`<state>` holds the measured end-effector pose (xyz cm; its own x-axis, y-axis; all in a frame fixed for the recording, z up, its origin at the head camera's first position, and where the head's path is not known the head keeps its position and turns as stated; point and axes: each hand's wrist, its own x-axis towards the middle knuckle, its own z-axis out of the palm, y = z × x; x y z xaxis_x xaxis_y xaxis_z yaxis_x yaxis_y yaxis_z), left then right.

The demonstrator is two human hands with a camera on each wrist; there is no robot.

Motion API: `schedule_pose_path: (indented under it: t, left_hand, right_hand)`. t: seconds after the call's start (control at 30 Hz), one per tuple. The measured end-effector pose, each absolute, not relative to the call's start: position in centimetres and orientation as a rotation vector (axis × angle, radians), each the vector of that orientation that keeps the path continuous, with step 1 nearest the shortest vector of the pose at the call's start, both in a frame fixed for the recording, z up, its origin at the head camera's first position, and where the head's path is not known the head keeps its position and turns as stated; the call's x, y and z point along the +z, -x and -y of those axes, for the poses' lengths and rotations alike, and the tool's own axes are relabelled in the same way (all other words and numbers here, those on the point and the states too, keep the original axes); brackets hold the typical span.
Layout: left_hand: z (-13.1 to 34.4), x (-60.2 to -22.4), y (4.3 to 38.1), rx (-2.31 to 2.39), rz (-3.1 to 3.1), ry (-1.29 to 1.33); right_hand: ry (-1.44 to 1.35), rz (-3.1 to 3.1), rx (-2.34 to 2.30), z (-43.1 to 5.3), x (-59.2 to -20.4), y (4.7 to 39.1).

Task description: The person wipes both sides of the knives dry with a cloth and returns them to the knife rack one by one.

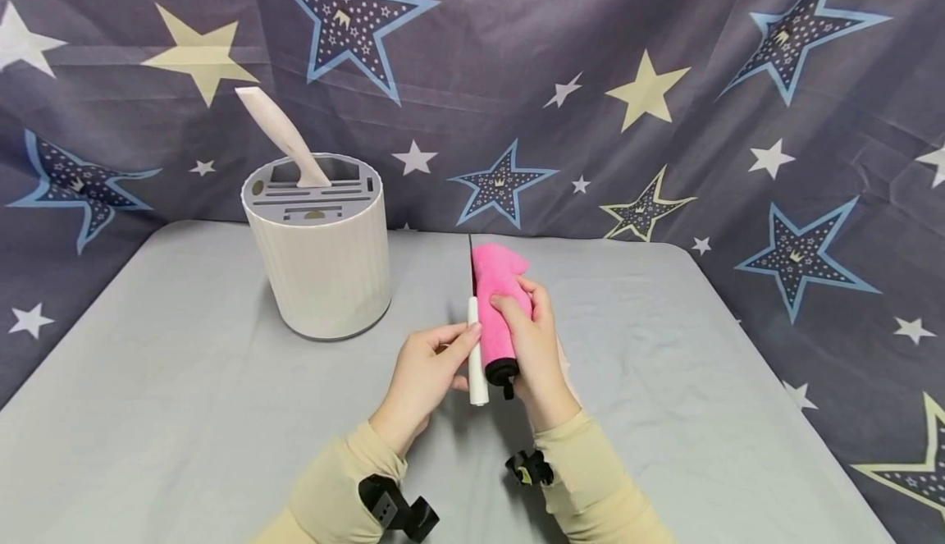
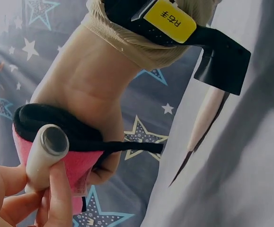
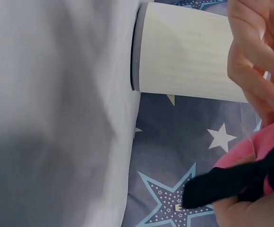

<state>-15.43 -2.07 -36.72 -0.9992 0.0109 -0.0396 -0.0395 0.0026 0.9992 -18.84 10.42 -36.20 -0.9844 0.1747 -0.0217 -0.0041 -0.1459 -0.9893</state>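
My left hand (image 1: 428, 363) pinches the white handle (image 1: 477, 363) of a knife between thumb and fingers. The knife's thin dark blade (image 1: 472, 261) points away toward the backdrop, seen nearly edge-on. My right hand (image 1: 537, 347) grips a pink cloth item (image 1: 499, 298) with a black end and a short black strap, its exact kind unclear. This pink item lies right alongside the knife, partly hiding the blade; whether they touch I cannot tell. In the left wrist view, the handle's round end (image 2: 55, 141) faces the camera.
A cream ribbed knife block (image 1: 321, 273) with a grey slotted top stands at the left back, a pale-handled knife (image 1: 284, 134) sticking out. Another pale-handled knife (image 2: 205, 116) lies on the grey tabletop (image 1: 184, 413). A star-patterned cloth (image 1: 576, 27) hangs behind.
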Motion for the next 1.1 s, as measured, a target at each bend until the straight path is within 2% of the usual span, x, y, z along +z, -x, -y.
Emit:
schedule_pose_path:
  t: [0.3, 1.1]
  left_hand:
    - [2.3, -37.0, 16.0, 2.218, -2.214, 0.086]
    - [3.9, -36.4, 18.1, 2.327, -2.121, 0.203]
  right_hand:
    - [0.065, 1.982, 2.233, -10.2, -36.8, 17.9]
    - [0.043, 2.091, 2.210, -10.1, -38.4, 15.2]
